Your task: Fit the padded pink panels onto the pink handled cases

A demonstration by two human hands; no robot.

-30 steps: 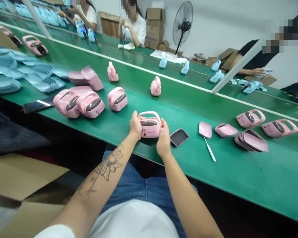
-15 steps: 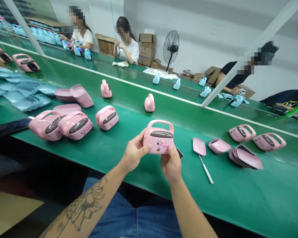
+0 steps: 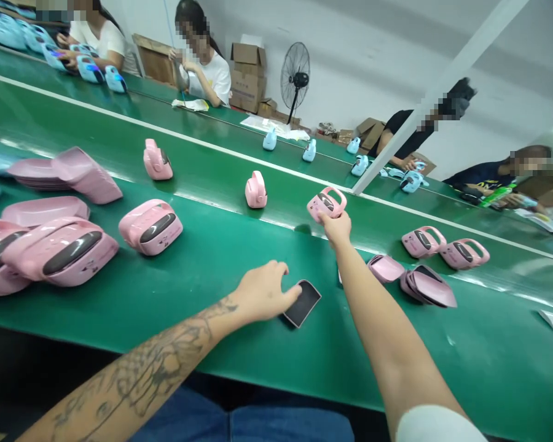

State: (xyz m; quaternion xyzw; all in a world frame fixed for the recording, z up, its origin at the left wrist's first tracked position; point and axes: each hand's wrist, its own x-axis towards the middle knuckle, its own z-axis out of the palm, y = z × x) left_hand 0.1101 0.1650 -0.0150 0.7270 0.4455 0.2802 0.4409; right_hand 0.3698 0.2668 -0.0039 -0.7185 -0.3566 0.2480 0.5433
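My right hand [image 3: 337,228] stretches forward over the green belt and grips a pink plastic case [image 3: 321,204] with a carry handle and a dark glossy strip. A shadow shows just below it on the green surface. My left hand [image 3: 270,290] is open, thumb and fingers apart, and holds nothing. By its thumb lies a small curved cover [image 3: 305,302], dark inside with a pale rim; I cannot tell whether the thumb touches it. Beyond my right forearm are a loose pink cover [image 3: 386,268] and a stack of pink covers [image 3: 431,288].
More pink cases [image 3: 151,227] stand to the left, beside stacked pink covers [image 3: 85,175]. A single pink case [image 3: 257,190] is on the belt ahead, and another pair [image 3: 423,242] sits at right. Co-workers [image 3: 207,77] sit across the line among blue cases [image 3: 270,139].
My right hand has carried the pink case forward and away from me. My left hand has let go of it and spread open lower down, beside the dark-lined cover. The view has shifted.
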